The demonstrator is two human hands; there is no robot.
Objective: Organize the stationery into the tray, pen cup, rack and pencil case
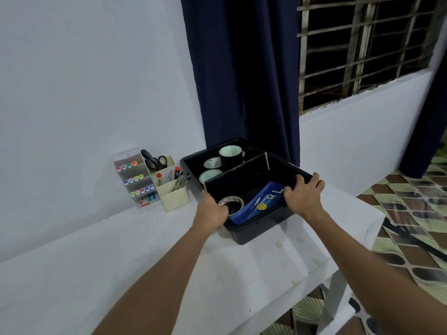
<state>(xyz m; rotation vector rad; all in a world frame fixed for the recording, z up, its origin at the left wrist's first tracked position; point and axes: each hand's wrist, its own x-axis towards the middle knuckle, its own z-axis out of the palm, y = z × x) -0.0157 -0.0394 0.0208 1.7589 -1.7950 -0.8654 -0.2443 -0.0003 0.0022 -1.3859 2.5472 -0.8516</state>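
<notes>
Head view: we see the rack [131, 176] and pen cup [174, 198] against the wall, left of the tray [285, 165]. Our left hand [212, 212] and right hand [302, 195] clasp its near rims at the table's [121, 250] far right corner. Inside: tape rolls [229, 154], a blue pencil case [258, 204].

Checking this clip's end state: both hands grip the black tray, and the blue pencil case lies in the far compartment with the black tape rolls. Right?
No. The head view shows the blue pencil case in the near compartment of the black tray, beside a clear tape roll. Both hands do grip the tray.

Head view, forward-down, close over table [135, 250]
</notes>
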